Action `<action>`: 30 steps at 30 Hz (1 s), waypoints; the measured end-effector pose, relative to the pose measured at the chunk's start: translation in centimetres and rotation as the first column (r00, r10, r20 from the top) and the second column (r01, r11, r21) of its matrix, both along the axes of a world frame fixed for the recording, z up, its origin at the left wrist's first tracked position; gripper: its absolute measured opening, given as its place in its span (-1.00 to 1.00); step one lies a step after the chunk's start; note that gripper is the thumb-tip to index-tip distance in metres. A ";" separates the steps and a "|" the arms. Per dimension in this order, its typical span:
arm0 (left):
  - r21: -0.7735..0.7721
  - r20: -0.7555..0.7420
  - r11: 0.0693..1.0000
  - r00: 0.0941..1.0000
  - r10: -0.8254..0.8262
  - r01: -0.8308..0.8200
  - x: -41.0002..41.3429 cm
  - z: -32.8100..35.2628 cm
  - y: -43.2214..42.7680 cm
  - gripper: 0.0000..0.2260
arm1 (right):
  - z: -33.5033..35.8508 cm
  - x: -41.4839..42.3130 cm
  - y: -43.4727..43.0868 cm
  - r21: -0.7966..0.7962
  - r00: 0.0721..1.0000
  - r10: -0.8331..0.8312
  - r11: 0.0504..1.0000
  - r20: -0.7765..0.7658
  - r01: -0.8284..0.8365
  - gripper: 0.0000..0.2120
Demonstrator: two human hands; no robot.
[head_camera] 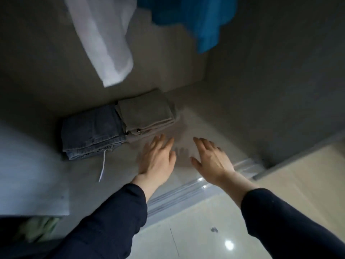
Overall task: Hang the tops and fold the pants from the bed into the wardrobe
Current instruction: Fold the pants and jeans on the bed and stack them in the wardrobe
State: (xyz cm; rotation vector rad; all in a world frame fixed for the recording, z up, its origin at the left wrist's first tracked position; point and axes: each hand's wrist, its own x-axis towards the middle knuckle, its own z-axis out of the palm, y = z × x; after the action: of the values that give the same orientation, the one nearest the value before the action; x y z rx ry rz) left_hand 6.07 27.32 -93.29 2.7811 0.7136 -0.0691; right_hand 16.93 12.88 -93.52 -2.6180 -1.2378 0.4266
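Tiles, pale and glossy (196, 230), fill the bottom of the frame, edged by a silver sliding-door track (186, 189); just past it the left hand (157, 157) and right hand (211, 159) reach in with fingers spread, holding nothing, over the grey wardrobe floor (214, 126); whether they touch it I cannot tell; beyond, centre left, folded blue denim jeans (91, 131) and folded beige trousers (145, 114) lie touching side by side; at the top hang a white top (104, 40) and a bright blue top (196, 19); much looks done; the bed is out of view, so the remainder is unknown.
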 end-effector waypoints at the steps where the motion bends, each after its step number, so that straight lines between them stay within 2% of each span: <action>1: -0.031 -0.027 0.999 0.999 -0.034 0.033 -0.4 2.5 -1.8 -0.54 | 2.6 -1.0 -2.0 -0.015 1.000 -0.008 1.000 -0.001 0.008 -0.36; 4: -0.099 -0.090 0.988 0.987 -0.131 0.122 -1.6 10.4 -6.7 -0.54 | 10.9 -3.6 -7.5 -0.068 0.999 -0.043 0.997 -0.018 0.042 -0.37; 8: -0.145 -0.131 0.964 0.962 -0.240 0.221 -2.4 22.3 -12.6 -0.56 | 23.3 -6.6 -14.3 -0.118 0.985 -0.168 0.980 -0.051 0.161 -0.37; 15: -0.186 -0.102 0.902 0.905 -0.413 0.391 -1.4 39.7 -23.1 -0.61 | 40.2 -10.1 -25.7 -0.190 0.920 -0.390 0.906 -0.026 0.378 -0.41; 21: -0.205 -0.109 0.815 0.815 -0.569 0.542 2.3 47.3 -34.6 -0.64 | 49.5 -9.2 -36.2 -0.161 0.808 -0.588 0.794 0.041 0.586 -0.47; 26: -0.185 -0.057 0.755 0.760 -0.647 0.629 8.0 51.9 -44.6 -0.64 | 54.4 -5.3 -44.9 -0.150 0.734 -0.673 0.719 0.094 0.679 -0.41; 30: -0.159 -0.010 0.718 0.726 -0.688 0.678 12.9 54.9 -50.8 -0.63 | 57.1 -1.4 -51.1 -0.132 0.673 -0.728 0.660 0.132 0.740 -0.49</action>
State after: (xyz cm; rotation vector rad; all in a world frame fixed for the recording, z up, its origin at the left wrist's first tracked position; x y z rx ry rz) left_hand 19.00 -23.51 -38.43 2.7428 -0.3474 -0.3457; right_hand 15.51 -38.25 -36.39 -2.9996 -0.0457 0.2892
